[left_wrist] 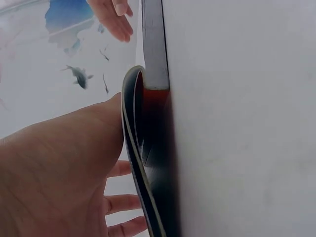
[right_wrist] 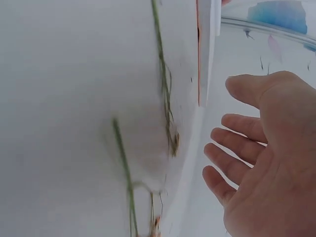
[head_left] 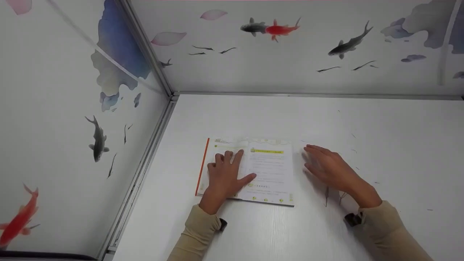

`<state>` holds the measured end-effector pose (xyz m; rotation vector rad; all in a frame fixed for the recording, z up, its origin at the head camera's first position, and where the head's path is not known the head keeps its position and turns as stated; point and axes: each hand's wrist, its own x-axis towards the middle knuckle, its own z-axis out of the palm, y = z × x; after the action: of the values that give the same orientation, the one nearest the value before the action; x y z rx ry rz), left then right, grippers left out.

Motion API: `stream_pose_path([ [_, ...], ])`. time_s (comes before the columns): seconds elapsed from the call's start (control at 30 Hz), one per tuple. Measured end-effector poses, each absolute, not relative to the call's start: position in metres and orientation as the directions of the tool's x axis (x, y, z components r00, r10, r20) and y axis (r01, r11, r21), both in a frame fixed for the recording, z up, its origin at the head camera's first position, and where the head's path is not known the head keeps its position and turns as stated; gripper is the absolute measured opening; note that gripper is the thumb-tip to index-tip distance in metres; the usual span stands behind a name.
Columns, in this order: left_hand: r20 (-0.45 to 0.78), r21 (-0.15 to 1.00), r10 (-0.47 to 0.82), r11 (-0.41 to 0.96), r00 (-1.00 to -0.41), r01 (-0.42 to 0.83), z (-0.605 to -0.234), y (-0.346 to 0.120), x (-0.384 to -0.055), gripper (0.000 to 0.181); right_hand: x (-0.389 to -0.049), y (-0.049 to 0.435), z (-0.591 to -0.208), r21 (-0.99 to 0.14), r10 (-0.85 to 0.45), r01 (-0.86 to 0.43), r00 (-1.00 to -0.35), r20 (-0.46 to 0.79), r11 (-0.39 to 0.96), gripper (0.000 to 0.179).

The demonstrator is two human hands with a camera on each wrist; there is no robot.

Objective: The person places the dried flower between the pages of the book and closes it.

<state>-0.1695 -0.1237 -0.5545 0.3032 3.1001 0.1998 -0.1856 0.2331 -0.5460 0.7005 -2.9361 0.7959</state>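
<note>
An open book point(head_left: 270, 170) with printed pages and an orange edge along its left side lies on the white table. My left hand point(head_left: 224, 177) rests on its left page, fingers spread and thumb reaching past the fold. In the left wrist view, that hand point(left_wrist: 64, 158) lies against the bowed-up near edge of the pages point(left_wrist: 129, 108), beside the thick page block point(left_wrist: 155, 49). To the right of the book, apart from it, my right hand point(head_left: 331, 170) holds nothing, its fingers loosely extended. Thin green plant stems point(right_wrist: 162, 59) with brownish ends lie beneath it in the right wrist view.
Small dark bits point(head_left: 354, 150) are scattered over the table right of the book. A white panel printed with fish point(head_left: 290, 69) stands along the back edge, and another panel point(head_left: 65, 137) closes off the left side. Both sleeves carry a dark wrist device point(head_left: 352, 219).
</note>
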Motion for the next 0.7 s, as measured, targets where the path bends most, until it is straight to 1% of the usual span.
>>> stream_pose_path([
  [0.07,-0.020,0.138,0.189,0.973,-0.982,0.184,-0.553,-0.123,-0.169,0.094,-0.181,0.240,-0.545,-0.465,-0.409,-0.435,-0.898,0.162,0.771,0.052],
  [0.2,-0.021,0.142,0.187,0.973,-0.982,0.182,-0.552,-0.122,-0.168,0.095,-0.169,0.251,-0.544,-0.447,-0.399,-0.434,-0.900,0.176,0.782,0.046],
  [0.3,-0.022,0.131,0.185,0.975,-0.982,0.181,-0.553,-0.121,-0.168,0.095,-0.158,0.260,-0.544,-0.431,-0.399,-0.439,-0.898,0.184,0.789,0.045],
  [0.43,-0.034,0.127,0.183,0.976,-0.983,0.177,-0.553,-0.119,-0.168,0.096,-0.144,0.273,-0.543,-0.416,-0.399,-0.441,-0.898,0.188,0.796,0.049],
  [0.6,-0.026,0.136,0.188,0.974,-0.982,0.183,-0.552,-0.119,-0.167,0.094,-0.131,0.287,-0.540,-0.421,-0.377,-0.385,-0.920,0.106,0.821,0.060],
  [0.7,-0.012,0.123,0.189,0.975,-0.982,0.186,-0.551,-0.120,-0.166,0.093,-0.129,0.290,-0.541,-0.411,-0.385,-0.381,-0.920,0.076,0.828,0.064],
])
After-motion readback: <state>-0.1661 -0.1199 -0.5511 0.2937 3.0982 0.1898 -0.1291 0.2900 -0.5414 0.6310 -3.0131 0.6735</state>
